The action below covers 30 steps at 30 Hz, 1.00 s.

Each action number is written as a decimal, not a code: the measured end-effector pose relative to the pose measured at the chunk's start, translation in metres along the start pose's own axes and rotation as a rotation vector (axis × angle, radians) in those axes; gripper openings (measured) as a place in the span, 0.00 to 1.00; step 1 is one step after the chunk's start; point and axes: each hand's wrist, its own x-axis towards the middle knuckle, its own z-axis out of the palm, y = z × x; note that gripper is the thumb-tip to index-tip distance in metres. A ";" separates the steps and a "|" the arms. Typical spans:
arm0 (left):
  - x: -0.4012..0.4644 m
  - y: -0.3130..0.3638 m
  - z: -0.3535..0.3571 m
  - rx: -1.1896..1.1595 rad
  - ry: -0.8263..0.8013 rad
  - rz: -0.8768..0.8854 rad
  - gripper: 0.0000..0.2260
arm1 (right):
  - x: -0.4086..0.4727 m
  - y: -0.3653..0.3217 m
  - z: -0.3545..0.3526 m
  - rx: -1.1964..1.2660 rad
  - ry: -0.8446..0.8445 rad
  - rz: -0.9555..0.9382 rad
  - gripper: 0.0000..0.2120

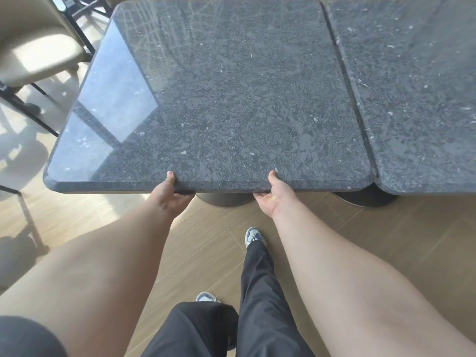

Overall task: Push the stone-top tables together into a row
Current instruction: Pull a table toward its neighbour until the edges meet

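Gripping near edge of big stone-top bench [219, 99]: left hand [168, 195] and right hand [273, 199], thumbs on top, fingers curled beneath. Just right, second bench [417, 86], edges almost touching. Far left, beige chair [33, 47].

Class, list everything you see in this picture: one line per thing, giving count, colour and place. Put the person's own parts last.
stone-top tables: two, dark grey speckled; one centre, one to its right, edges side by side
table bases: two, black, under the near edges
chair: one, beige seat on black legs, upper left
floor: light wood planks, below
shoes: two, blue and white, on the floor
trousers: black, bottom centre
left hand: grips the centre table's near edge
right hand: grips the same edge
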 end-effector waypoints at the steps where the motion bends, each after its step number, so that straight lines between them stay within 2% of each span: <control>1: 0.000 0.000 0.000 -0.003 0.003 0.003 0.16 | 0.000 0.000 0.000 0.004 0.002 0.000 0.12; 11: 0.009 0.004 0.002 -0.041 0.015 -0.025 0.17 | 0.001 -0.004 0.002 0.010 0.053 0.035 0.10; 17: 0.012 -0.001 0.000 -0.030 -0.006 0.013 0.16 | -0.007 -0.004 0.004 0.001 0.058 0.005 0.22; 25: 0.005 0.000 0.000 -0.015 0.004 0.016 0.16 | -0.012 -0.001 0.002 0.000 0.008 -0.017 0.20; 30: 0.004 0.001 0.002 -0.027 0.023 0.015 0.16 | -0.011 0.000 0.002 0.003 0.019 -0.018 0.22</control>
